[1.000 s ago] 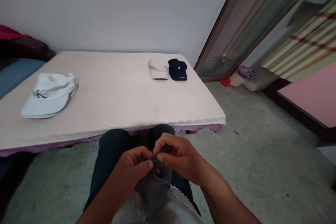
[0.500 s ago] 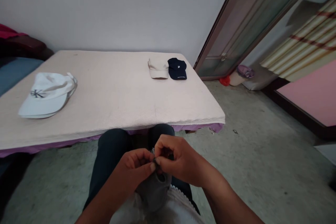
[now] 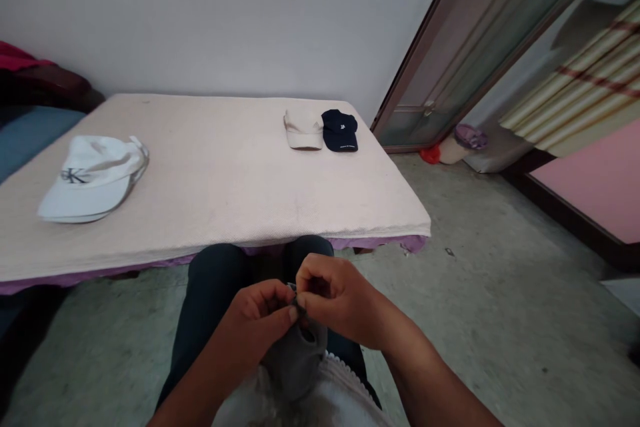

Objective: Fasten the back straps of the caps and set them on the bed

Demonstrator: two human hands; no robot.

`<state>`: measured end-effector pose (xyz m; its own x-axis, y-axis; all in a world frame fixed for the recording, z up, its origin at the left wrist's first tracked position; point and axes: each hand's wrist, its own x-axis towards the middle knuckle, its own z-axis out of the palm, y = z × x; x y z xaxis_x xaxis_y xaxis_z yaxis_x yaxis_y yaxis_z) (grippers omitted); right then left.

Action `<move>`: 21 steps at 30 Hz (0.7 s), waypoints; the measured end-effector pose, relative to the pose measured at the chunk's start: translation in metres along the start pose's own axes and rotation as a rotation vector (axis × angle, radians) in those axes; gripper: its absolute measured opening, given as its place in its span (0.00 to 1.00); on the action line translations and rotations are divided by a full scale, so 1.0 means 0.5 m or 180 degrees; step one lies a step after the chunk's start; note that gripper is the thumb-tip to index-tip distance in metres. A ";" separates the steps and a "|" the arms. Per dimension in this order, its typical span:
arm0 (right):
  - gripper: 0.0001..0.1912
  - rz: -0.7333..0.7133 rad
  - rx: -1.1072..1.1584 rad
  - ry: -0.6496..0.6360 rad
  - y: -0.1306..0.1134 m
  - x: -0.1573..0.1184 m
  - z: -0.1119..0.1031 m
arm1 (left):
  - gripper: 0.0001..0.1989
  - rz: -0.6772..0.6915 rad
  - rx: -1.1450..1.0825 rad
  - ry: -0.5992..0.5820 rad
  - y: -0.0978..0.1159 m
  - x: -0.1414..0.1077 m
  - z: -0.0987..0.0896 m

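A grey cap (image 3: 295,363) rests on my lap. My left hand (image 3: 257,317) pinches the strap at its opening, thumb and fingers pressed together. Right beside it, my right hand (image 3: 337,297) pinches the same strap, and the fingertips of both hands nearly touch. What lies between the fingertips is small and dark, its details too small to tell. White caps (image 3: 95,177) with black lettering lie stacked at the left of the bed. Farther back are a beige cap (image 3: 304,130) and a navy cap (image 3: 341,131), side by side.
The bed (image 3: 215,173) has a cream cover and stands against the wall, with its front edge just past my knees. A framed glass door (image 3: 425,80) stands to the right. Beyond it, a red item and a bin (image 3: 456,147) are on the floor near a striped curtain (image 3: 585,80).
The view has shifted slightly. Both hands keep their pinch on the grey cap's strap, with only a tiny movement of the fingers.
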<state>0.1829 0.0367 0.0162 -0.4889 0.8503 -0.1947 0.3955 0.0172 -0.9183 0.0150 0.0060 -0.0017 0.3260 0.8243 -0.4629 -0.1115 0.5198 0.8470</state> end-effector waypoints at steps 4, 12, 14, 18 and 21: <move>0.04 -0.0053 0.0054 0.0019 0.001 0.000 0.001 | 0.03 -0.0043 -0.0064 0.0028 0.001 -0.003 0.001; 0.05 -0.0079 0.0177 0.0035 0.002 0.003 0.005 | 0.04 -0.0052 -0.0115 0.0038 -0.004 -0.003 -0.002; 0.04 -0.0102 0.0212 0.0028 0.004 0.005 0.007 | 0.05 -0.0047 -0.0018 0.0152 -0.003 -0.002 -0.002; 0.01 -0.0088 0.0589 -0.0131 0.015 0.003 0.008 | 0.06 -0.0087 0.0013 0.0227 -0.002 -0.001 -0.002; 0.04 -0.0205 0.0853 -0.0303 0.025 -0.003 0.003 | 0.06 -0.0066 -0.0073 0.0214 -0.001 -0.002 -0.005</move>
<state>0.1876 0.0348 0.0048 -0.5822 0.7986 -0.1528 0.1480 -0.0807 -0.9857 0.0126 0.0056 -0.0025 0.2646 0.8262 -0.4974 -0.1272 0.5412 0.8312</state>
